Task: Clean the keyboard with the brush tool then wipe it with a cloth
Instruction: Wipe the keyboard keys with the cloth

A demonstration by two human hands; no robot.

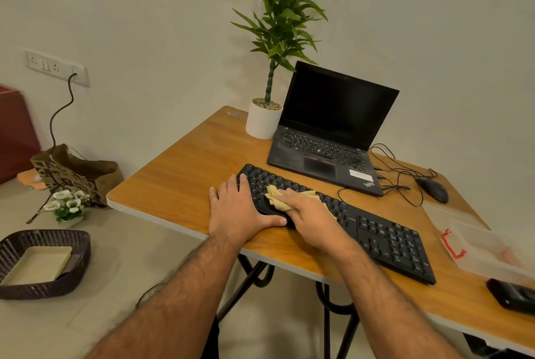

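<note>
half the cloth point(277, 198) hides under the right hand point(311, 214) on the keyboard point(385, 235).

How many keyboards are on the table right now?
2: the black external keyboard under both hands near the table's front edge, and the laptop's built-in one behind it.

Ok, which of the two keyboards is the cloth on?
The separate black keyboard at the table's front edge, not the laptop's built-in one behind it. The right hand presses the yellow cloth onto it.
</note>
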